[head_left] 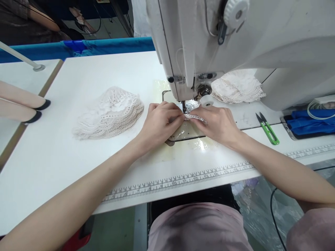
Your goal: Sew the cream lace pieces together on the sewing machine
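Both my hands meet at the needle of a white sewing machine [230,45]. A narrow strip of white lace [196,118] lies between them, just below the presser foot [184,106]. My left hand [163,122] has its thumb and fingers pinched together at the lace's left end. My right hand [216,122] pinches the lace from the other side, with part of it showing under the fingers. To the left of my left hand rests a pile of white lace pieces [112,113]. Another lace pile [238,87] sits behind my right hand, under the machine arm.
Green thread snips [269,130] lie right of my right forearm, beside a tray [289,129] with blue cloth [311,122]. A printed ruler [172,183] runs along the table's front edge. Two sock-like tan forms with black ends [23,101] reach in at left. Another person's arm [43,19] shows behind.
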{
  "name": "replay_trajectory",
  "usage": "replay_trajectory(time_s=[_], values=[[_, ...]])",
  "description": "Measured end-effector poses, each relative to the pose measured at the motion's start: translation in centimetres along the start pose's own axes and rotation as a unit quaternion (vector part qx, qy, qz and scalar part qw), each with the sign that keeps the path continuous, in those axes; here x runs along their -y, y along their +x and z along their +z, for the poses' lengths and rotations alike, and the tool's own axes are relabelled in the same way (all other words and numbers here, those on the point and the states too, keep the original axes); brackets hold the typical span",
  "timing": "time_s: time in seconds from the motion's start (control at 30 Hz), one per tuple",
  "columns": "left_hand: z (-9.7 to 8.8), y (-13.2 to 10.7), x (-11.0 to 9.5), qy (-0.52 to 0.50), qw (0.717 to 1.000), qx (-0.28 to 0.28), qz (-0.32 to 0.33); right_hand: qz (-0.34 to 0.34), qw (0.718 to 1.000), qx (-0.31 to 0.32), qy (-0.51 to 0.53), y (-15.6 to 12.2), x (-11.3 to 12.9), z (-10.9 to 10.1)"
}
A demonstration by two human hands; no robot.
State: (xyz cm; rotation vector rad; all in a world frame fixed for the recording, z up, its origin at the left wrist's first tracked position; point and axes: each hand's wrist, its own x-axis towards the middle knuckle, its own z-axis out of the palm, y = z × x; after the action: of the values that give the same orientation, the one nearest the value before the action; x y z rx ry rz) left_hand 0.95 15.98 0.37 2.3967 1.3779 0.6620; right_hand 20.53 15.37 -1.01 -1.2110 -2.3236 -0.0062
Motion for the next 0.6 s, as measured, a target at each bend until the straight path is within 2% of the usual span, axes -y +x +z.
replay_trajectory(time_s=[0.1, 0.2, 0.3, 0.37, 0.6], values=[[0.2, -0.7, 0.1, 0.018, 0.999, -0.01, 0.024, -0.002, 1.0, -0.007, 0.024, 0.0, 0.1, -0.1], [0.4, -1.7, 0.2, 0.102, 0.989, -0.045, 0.1, -0.051, 0.998, 0.0, 0.029, -0.2, 0.2, -0.3], [0.4, -2.9, -0.1, 0.219, 0.953, -0.071, 0.2, -0.127, 0.992, -0.015, -0.003, -0.4, 0.4, -0.5], [0.2, -3.6, -0.5, 0.276, 0.928, -0.072, 0.239, -0.158, 0.987, -0.017, -0.028, -0.5, 0.5, -0.6], [-0.2, -4.1, -1.2, 0.313, 0.916, -0.073, 0.24, -0.159, 0.986, 0.009, -0.049, -0.4, 0.9, -0.9]])
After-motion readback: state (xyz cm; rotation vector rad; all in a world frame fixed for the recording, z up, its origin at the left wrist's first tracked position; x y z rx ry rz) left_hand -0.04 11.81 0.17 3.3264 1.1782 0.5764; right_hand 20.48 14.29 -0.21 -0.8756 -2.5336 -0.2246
